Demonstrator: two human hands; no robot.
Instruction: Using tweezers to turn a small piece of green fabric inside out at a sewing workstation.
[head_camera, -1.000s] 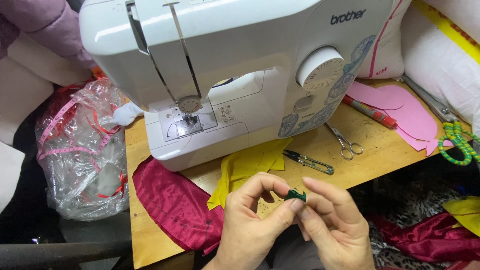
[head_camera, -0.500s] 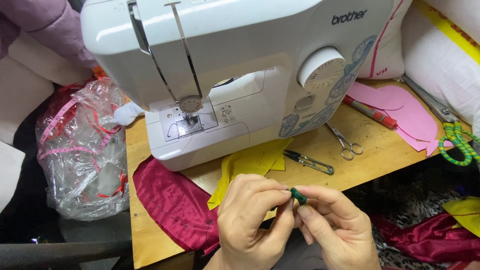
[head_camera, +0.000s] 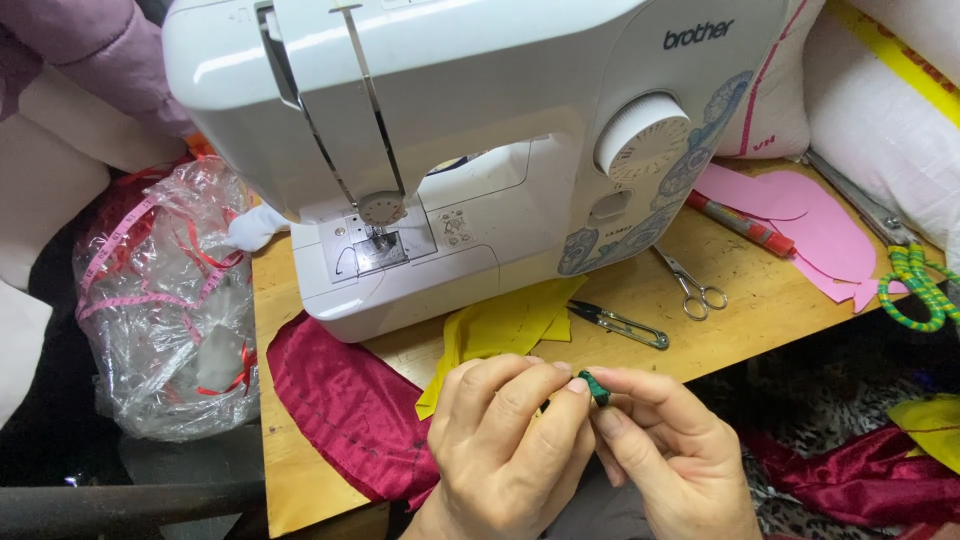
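A small green piece (head_camera: 597, 386) sits pinched between the fingertips of both hands, low in the view and just in front of the wooden table (head_camera: 770, 300) edge; the left hand (head_camera: 510, 450) closes on it from the left with thumb and forefinger, fingers curled and knuckles up; the right hand (head_camera: 670, 450) grips it from the right, forefinger laid over the top and thumb beneath, its back turned up; the two hands touch at the fingertips; just beyond them lie yellow fabric (head_camera: 505, 325) and thread snips (head_camera: 618, 322), with dark red satin fabric (head_camera: 350, 410) to the left; a white sewing machine (head_camera: 450, 150) stands behind; small scissors (head_camera: 690, 285) lie further right
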